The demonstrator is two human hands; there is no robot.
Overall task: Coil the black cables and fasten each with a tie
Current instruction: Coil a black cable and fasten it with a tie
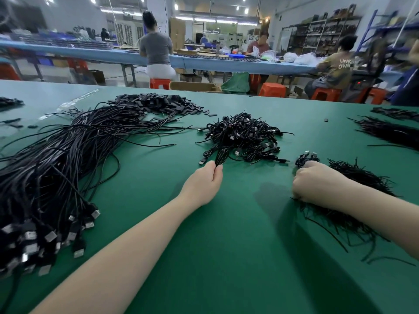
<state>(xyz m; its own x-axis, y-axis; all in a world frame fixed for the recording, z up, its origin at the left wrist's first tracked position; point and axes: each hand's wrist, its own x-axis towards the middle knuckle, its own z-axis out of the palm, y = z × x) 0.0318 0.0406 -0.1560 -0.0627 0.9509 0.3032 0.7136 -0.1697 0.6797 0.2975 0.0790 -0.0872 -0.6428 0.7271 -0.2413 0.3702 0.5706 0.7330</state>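
Observation:
On the green table (226,234), my left hand (205,180) pinches a small coiled black cable (221,156) at the near edge of a heap of coiled, tied cables (243,137). My right hand (317,181) is curled in a fist on a pile of thin black ties (353,200); a coiled cable with metal plugs (306,157) lies at its knuckles, and what the fingers hold is hidden. A big bundle of loose black cables (61,159) with USB plugs sprawls at the left.
A heap of flat black pieces (163,104) lies at the back. More black strand bundles (392,132) lie at the far right. Beyond the table are orange stools (272,89), a blue workbench (204,61) and seated people (156,51).

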